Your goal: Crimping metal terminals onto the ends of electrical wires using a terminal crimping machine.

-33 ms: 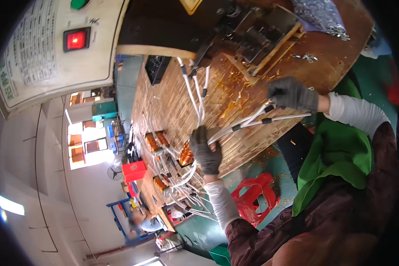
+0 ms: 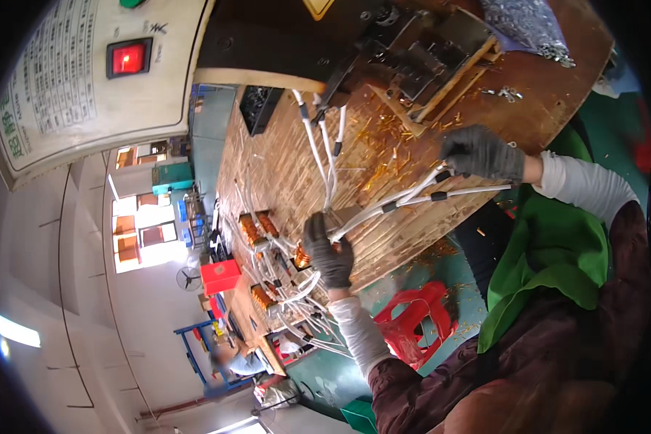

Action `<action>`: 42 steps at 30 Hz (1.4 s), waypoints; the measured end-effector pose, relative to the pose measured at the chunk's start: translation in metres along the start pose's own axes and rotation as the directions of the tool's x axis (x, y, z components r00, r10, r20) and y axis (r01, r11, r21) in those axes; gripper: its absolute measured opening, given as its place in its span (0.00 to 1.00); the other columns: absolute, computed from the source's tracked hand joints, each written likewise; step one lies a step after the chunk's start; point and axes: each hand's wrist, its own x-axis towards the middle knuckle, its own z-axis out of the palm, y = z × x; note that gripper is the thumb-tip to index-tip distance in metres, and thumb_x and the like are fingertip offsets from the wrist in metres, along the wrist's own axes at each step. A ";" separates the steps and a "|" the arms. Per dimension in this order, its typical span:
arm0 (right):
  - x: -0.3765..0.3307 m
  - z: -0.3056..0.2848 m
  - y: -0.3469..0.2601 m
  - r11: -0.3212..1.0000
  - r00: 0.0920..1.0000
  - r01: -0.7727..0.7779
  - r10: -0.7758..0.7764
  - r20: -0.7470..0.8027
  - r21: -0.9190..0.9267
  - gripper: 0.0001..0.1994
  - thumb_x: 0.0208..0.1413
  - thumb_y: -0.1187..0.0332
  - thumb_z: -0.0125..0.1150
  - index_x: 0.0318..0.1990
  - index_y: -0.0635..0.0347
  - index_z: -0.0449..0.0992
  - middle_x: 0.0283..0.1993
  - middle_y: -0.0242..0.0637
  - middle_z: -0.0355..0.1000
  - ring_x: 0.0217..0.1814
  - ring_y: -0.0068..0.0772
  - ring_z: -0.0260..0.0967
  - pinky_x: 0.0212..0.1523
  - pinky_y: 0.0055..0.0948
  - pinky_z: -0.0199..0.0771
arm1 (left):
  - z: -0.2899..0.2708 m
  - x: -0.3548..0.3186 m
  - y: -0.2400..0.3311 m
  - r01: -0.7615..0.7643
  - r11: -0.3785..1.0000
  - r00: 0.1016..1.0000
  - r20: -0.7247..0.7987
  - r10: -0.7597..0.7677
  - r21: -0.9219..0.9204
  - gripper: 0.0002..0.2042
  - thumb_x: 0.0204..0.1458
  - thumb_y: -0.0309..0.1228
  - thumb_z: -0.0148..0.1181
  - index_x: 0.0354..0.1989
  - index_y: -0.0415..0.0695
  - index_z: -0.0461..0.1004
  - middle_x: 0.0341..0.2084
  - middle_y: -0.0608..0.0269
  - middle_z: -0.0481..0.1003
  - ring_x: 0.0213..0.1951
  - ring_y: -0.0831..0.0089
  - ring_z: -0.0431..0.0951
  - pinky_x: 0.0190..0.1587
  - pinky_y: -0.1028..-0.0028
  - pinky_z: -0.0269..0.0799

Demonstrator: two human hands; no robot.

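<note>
My left hand, in a dark grey glove, is over a copper-wound coil at the near end of several white sleeved wires. Its fingers are stretched out and its thumb stands apart, with the wires passing close by the thumb. The hand hides part of the coil. My right hand, gloved alike, has its fingers closed on the end of one white wire. Another wire with a black band runs just below that hand and sticks out past it. More white wires stretch toward the machine.
A dark machine stands at the far side of the wooden table, with scattered copper-coloured scraps before it. Other coils with white wires lie left. A control box fills the upper left. A red stool stands below the table.
My left hand has shifted slightly left, its fingers straightening and its thumb parting from the wires. My right hand keeps its hold on the wire end.
</note>
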 end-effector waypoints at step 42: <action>0.044 -0.003 -0.041 0.970 0.996 0.014 -0.035 -0.082 -0.242 0.04 0.42 0.74 0.62 0.28 0.63 0.77 0.21 0.33 0.73 0.22 0.20 0.70 0.23 0.21 0.71 | 0.030 0.107 -0.150 0.290 0.930 0.625 0.781 -0.005 -0.226 0.33 0.29 0.31 0.72 0.47 0.39 0.64 0.38 0.56 0.75 0.42 0.67 0.74 0.43 0.71 0.70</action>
